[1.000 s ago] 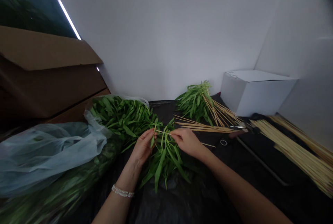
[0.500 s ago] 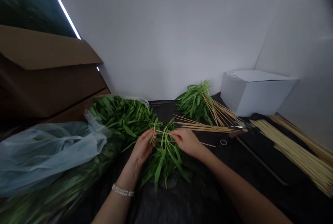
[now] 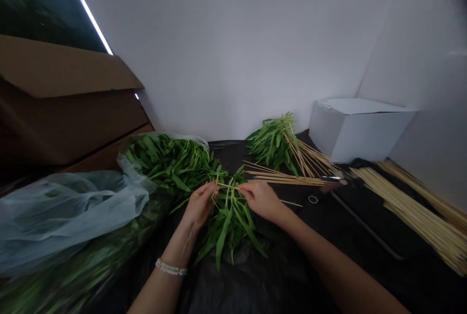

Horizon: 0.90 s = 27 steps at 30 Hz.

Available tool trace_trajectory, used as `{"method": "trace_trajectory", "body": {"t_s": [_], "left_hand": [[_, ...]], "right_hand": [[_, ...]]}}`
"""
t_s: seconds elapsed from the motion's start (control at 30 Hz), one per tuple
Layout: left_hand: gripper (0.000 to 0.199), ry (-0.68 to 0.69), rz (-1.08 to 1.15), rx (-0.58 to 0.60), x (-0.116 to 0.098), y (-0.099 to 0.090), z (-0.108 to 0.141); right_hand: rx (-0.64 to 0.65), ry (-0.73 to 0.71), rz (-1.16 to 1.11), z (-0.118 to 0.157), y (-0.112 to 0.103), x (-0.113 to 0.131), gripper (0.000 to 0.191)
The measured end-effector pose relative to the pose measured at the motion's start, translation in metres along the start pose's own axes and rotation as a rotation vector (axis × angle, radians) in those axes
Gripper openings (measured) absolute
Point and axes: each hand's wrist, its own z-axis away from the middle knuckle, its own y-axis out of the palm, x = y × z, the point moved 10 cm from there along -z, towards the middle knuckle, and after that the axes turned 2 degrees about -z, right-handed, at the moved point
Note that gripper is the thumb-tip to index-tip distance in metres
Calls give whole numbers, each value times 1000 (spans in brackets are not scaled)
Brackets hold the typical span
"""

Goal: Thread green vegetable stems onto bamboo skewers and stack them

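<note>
A thin bamboo skewer [image 3: 229, 185] spans the short gap between my hands, with leafy green stems [image 3: 229, 221] hanging from it over the black sheet. My right hand [image 3: 260, 198] is closed in a pinch on the skewer, its rear end sticking out past the wrist. At the skewer's other end, my left hand [image 3: 200, 204] pinches a green leafy stem [image 3: 218, 183], fingertips close to the tip. Whether the tip has gone through that stem is too small to tell. A beaded bracelet circles my left wrist.
Loose greens [image 3: 168, 158] fill a plastic bag [image 3: 109, 202] at left, near a cardboard box [image 3: 73, 124]. Behind my right hand lie skewered greens [image 3: 273, 139] and loose skewers [image 3: 284, 178]. Scissors [image 3: 328, 186], skewer bundles [image 3: 416, 212] and a white box [image 3: 361, 129] are at right.
Almost nothing differs. My hands and the skewer stay in nearly the same place, with only a slight shift of the left forearm.
</note>
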Motion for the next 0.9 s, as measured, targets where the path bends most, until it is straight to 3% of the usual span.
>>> {"method": "trace_trajectory", "body": {"t_s": [0.6,0.9], "left_hand": [[45,88,-98,-43,-7,-1,1],[44,-5,-71,-7,6,-2,-1]], "right_hand": [[33,42,87,2,1,4,28],[20,33,89,4,5,5,28]]}}
